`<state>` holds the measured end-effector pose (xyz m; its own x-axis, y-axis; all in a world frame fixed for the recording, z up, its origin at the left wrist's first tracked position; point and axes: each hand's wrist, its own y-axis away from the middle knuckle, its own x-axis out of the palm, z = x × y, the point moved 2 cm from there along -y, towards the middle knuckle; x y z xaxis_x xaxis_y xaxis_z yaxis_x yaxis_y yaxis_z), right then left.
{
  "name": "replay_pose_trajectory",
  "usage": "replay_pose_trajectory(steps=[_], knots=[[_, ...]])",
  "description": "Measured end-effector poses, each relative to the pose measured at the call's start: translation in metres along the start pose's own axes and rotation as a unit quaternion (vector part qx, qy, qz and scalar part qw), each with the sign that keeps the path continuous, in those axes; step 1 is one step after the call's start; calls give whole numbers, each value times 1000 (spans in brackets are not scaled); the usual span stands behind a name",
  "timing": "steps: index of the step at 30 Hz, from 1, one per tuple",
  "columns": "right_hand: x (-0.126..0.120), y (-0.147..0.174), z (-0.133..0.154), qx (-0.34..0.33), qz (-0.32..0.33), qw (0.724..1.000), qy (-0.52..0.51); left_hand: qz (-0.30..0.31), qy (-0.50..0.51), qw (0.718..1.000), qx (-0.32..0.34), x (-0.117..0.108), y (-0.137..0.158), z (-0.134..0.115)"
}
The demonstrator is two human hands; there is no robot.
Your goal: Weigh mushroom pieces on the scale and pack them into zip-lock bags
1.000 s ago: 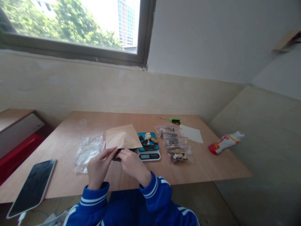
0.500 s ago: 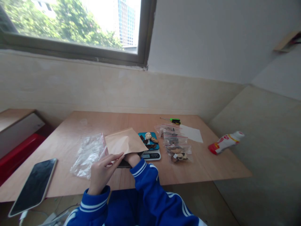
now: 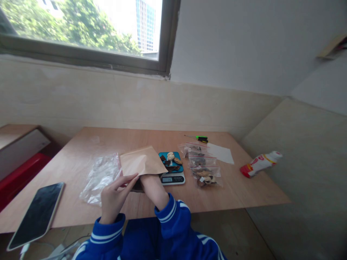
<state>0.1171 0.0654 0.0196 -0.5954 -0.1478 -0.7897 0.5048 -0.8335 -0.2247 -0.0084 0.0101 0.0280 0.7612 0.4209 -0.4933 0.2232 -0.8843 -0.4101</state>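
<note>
A brown kraft paper bag [image 3: 142,160] lies over the middle of the table, its mouth toward me. My left hand [image 3: 116,195] pinches the upper edge of that mouth between thumb and fingers. Inside the bag is my right hand [image 3: 149,183]; only its back part and the wrist show, with the fingers hidden. Just right of the bag stands a kitchen scale [image 3: 177,179] with a blue top and a small display. Dried mushroom pieces [image 3: 177,161], some pale and some dark, rest on the scale.
Zip bags [image 3: 206,175] of dried pieces lie right of the scale, near white paper [image 3: 222,153] and a screwdriver [image 3: 200,138]. A red-white bottle [image 3: 258,164] stands far right. Left are clear plastic bags [image 3: 100,177] and a tablet [image 3: 38,213] overhanging the front edge.
My right sleeve has moved back toward me, baring more of the wrist and forearm at the bag's mouth. The paper bag and my left hand have shifted slightly left.
</note>
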Motion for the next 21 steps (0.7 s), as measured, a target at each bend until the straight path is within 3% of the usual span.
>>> replay_pose_trajectory(steps=[4, 7, 10, 13, 17, 21], knots=[[-27, 24, 18, 10, 48, 995, 86, -15, -2, 1000, -13, 0, -1, 1], [-55, 39, 18, -40, 35, 999, -4, -40, -2, 998, -45, -3, -2, 0], [-88, 47, -10, -35, -31, 985, -166, -61, -11, 996, -71, -6, -2, -1], [-112, 50, -62, 45, -176, 972, -146, -65, -22, 995, -73, -6, -2, 1], [-106, 46, -123, 106, -181, 977, 38, -54, -40, 995, -74, -3, -2, 3], [-82, 39, -149, 131, -170, 972, 96, -44, -43, 996, -71, -3, -3, 5]])
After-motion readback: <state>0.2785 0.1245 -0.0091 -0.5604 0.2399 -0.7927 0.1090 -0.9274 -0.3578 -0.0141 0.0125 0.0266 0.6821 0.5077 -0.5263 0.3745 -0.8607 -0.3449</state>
